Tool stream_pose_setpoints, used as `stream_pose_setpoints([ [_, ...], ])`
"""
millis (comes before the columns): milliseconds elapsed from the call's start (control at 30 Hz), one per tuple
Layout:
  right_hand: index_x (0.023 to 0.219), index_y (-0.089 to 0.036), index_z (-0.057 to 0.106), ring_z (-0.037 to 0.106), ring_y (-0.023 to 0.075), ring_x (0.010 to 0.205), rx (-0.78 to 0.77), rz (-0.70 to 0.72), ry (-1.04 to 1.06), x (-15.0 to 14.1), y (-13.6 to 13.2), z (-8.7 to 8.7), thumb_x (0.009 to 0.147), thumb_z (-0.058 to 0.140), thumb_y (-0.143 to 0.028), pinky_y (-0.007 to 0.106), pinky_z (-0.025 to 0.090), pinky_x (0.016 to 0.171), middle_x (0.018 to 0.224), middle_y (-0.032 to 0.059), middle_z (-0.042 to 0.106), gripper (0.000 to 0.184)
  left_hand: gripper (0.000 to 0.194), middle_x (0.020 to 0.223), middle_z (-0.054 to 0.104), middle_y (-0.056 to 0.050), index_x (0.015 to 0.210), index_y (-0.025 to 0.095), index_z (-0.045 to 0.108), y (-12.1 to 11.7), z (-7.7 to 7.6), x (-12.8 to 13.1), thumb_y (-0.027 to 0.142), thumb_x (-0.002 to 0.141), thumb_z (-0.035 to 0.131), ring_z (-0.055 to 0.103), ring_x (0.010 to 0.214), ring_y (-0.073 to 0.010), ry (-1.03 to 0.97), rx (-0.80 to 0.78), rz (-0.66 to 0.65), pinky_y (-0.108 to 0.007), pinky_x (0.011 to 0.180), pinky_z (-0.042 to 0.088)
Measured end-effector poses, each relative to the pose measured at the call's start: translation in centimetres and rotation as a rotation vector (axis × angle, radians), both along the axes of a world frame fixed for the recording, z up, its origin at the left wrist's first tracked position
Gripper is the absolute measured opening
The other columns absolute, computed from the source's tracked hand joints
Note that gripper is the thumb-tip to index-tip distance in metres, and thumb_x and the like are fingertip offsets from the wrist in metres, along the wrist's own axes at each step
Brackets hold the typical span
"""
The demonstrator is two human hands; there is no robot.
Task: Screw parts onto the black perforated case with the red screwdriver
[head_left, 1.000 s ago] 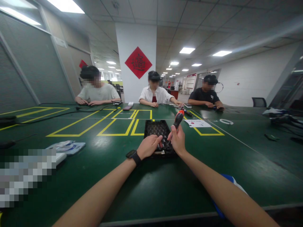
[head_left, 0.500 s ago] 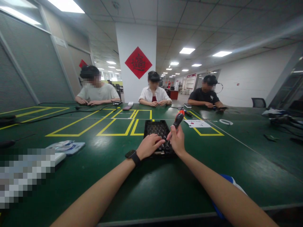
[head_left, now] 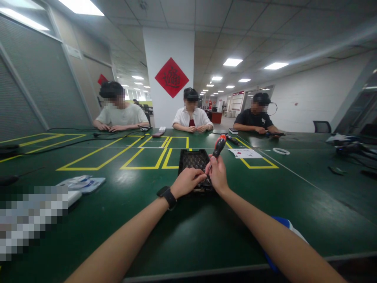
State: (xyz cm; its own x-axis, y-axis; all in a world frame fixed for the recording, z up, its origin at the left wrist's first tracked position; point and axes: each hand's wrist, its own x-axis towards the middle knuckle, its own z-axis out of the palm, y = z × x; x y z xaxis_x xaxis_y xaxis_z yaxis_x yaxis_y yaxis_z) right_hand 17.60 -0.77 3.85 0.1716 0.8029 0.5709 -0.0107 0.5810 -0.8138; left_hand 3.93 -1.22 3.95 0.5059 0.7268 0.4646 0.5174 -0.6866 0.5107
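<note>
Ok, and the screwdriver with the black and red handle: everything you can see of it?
The screwdriver with the black and red handle looks plastic-gripped: black, bulging body, orange-red butt end. It's held off the table, butt up, leaning right, in the bare right hand, over the right side of the open black tray. Its thin shaft slants down-left towards the left hand's fingertips; contact there and the tip are unclear.

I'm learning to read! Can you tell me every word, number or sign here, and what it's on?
I can't read any for sure.
Red diamond sign on the white pillar: dark writing, too blurred.
White paper on the green table: marks too small.
Black shirt: white mark, too small.
</note>
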Motion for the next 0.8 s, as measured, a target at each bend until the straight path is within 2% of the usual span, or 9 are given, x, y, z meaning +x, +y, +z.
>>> stream_pose_setpoints([
  [200,0.098,-0.017,0.047,0.041,0.0074,0.041,0.006,-0.112,-0.016,0.32,0.45,-0.74,0.087,0.034,-0.046,0.019,0.035,0.045,0.047,-0.0069,0.047,0.034,0.047,0.080,0.066,-0.002,0.087,0.018,0.064,-0.15,-0.09,-0.28,0.042,0.091,0.024,0.057,0.074,-0.0128,-0.065,-0.090,-0.060,-0.023,0.074,0.039],
  [433,0.098,-0.017,0.048,0.044,0.0082,0.042,0.006,-0.151,-0.078,0.39,0.31,-0.78,0.088,0.032,-0.044,0.020,0.037,0.049,0.049,-0.0064,0.048,0.033,0.050,0.072,0.065,-0.001,0.089,0.017,0.064,-0.25,-0.29,-0.28,0.042,0.091,0.021,0.057,0.070,-0.0124,-0.085,-0.098,-0.074,-0.023,0.074,0.040],
  [800,0.099,-0.017,0.047,0.045,0.0089,0.043,0.002,-0.164,-0.093,0.48,0.26,-0.72,0.088,0.031,-0.044,0.021,0.037,0.049,0.049,-0.0064,0.048,0.034,0.055,0.072,0.065,-0.002,0.087,0.016,0.065,-0.48,-0.24,-0.20,0.044,0.091,0.018,0.057,0.069,-0.0132,-0.066,-0.110,-0.033,-0.024,0.073,0.040],
])
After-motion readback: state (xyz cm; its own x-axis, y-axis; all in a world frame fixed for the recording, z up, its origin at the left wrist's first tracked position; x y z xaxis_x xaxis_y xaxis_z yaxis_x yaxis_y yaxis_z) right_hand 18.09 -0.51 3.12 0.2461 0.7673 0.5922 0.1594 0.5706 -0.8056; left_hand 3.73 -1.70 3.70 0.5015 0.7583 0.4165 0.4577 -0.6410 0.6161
